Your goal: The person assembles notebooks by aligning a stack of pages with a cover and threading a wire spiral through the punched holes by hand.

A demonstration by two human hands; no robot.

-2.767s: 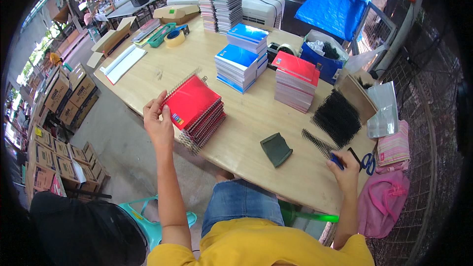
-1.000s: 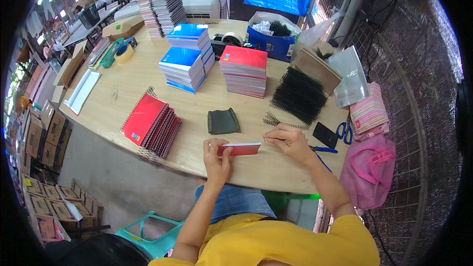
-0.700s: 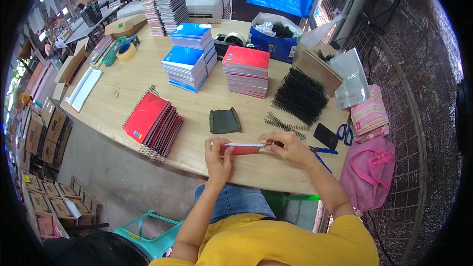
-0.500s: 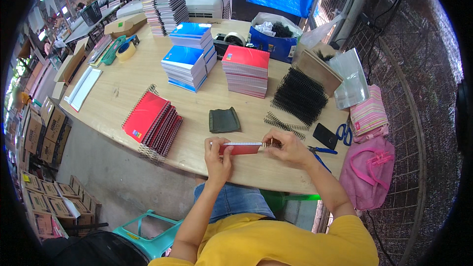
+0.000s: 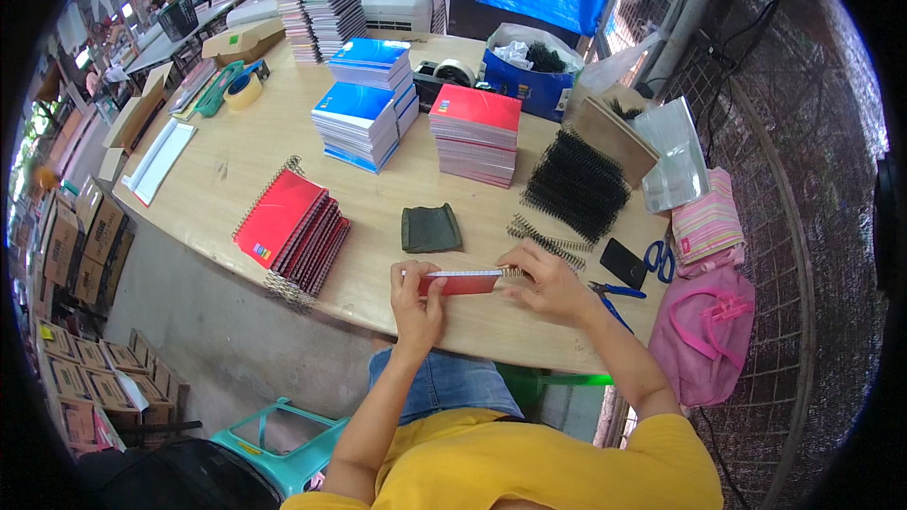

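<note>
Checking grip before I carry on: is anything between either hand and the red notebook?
Nothing visible. The left hand holds the red notebook on edge at its left end, and the right hand touches its right end, at a black wire coil.

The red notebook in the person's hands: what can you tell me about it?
The red notebook is thin, with a red cover and white page edges showing on top. It is held edge-up just above the wooden table. The left hand grips its left end; the right hand is at its right end, where a wire spiral shows.
</note>
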